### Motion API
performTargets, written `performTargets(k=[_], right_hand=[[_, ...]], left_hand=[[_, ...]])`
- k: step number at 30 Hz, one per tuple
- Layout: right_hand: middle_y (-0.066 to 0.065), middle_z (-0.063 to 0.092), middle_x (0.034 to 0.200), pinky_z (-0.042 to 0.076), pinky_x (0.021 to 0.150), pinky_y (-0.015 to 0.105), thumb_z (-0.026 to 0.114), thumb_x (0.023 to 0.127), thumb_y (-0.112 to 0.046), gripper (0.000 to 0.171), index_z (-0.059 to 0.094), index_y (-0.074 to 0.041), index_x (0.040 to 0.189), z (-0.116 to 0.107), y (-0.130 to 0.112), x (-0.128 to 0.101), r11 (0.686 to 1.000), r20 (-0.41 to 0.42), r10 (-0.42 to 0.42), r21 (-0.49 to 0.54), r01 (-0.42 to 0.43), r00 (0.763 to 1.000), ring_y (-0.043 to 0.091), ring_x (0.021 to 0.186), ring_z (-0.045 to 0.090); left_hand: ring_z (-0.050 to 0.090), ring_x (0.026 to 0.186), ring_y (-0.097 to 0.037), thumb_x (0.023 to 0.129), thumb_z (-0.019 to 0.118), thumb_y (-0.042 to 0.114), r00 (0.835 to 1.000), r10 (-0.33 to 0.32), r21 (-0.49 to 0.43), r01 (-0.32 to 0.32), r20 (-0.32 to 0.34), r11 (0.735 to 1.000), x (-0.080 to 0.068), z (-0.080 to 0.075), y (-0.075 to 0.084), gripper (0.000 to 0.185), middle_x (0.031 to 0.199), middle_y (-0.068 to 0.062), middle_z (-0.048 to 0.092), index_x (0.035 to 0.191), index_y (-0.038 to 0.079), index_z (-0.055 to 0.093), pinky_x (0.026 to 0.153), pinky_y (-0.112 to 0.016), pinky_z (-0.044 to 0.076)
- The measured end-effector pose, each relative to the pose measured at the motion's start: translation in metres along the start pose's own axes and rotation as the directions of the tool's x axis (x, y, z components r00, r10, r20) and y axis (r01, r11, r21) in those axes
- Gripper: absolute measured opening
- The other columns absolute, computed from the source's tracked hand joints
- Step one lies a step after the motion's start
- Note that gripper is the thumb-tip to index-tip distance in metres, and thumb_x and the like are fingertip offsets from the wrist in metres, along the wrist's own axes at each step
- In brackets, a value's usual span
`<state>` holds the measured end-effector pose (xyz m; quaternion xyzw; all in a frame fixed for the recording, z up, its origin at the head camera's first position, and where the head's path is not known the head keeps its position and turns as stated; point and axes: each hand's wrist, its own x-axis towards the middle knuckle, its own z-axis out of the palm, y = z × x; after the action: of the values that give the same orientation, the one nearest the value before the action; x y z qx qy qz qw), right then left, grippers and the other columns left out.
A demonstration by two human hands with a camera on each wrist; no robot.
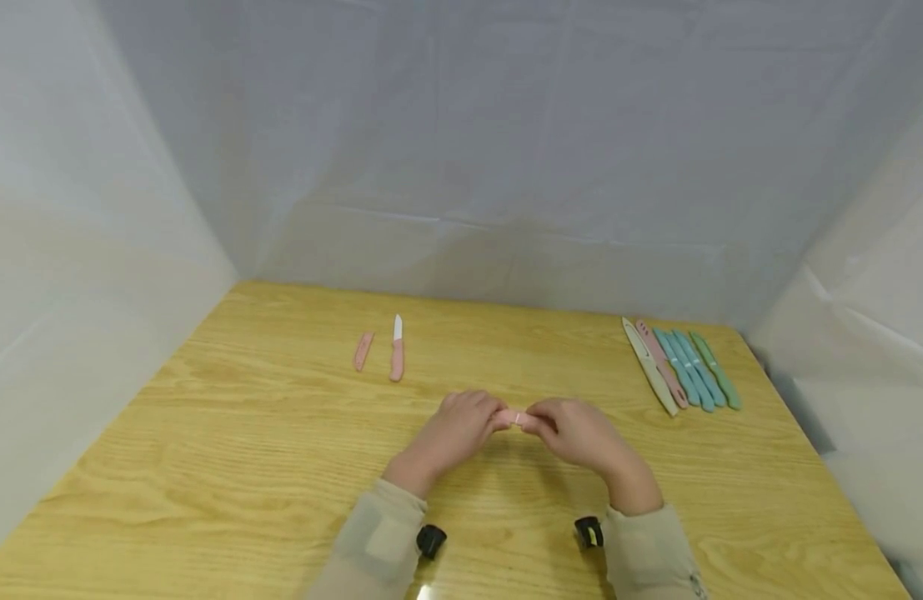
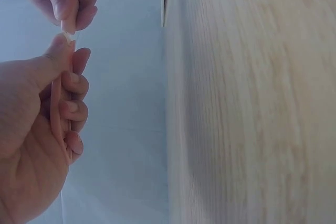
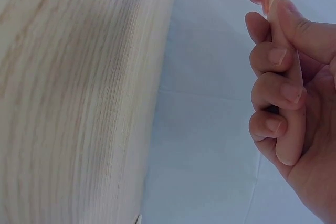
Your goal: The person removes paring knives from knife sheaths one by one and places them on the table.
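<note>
Over the middle of the table, my left hand (image 1: 461, 425) and right hand (image 1: 577, 429) meet at a small pink knife. The right hand's fingers curl round its smooth pink handle (image 3: 291, 129). A pink sheath (image 2: 56, 106) lies along the left palm, gripped by thumb and fingers. Between the two hands a short white stretch of blade (image 2: 68, 37) shows; the sheath covers the rest. Further back on the left lie another pink knife (image 1: 397, 358), its white blade bare, and a separate pink sheath (image 1: 363, 351) beside it.
At the back right several items lie side by side: a cream knife (image 1: 651, 371), a slim pink piece with holes (image 1: 662, 362), blue sheathed knives (image 1: 689, 371) and a green one (image 1: 714, 371). Pale sheeting (image 1: 506, 150) encloses the wooden table (image 1: 228, 442) at the back and sides.
</note>
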<state>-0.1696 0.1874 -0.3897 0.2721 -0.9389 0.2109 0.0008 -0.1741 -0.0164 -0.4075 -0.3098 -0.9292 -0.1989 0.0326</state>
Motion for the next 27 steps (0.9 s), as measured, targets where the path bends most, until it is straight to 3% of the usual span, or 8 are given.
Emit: performTargets(k=[27], right_hand=[[0.002,0.068,0.079,0.042,0.059,0.024,0.056,0.099,-0.026,0.023,0.072,-0.009,0.097,-0.0015,0.0001,-0.0005,1.0,0.021,0.024,0.011,-0.024,0.999,0.003,0.057,0.046]], left_hand=[[0.058,0.111,-0.02,0.101,0.046,0.035,1.0,0.006,-0.017,-0.006,0.027,1.0,-0.0014,-0.0033,0.0013,0.034,0.112,-0.003,0.065,0.116,0.01,0.064,0.102,-0.043,0.04]])
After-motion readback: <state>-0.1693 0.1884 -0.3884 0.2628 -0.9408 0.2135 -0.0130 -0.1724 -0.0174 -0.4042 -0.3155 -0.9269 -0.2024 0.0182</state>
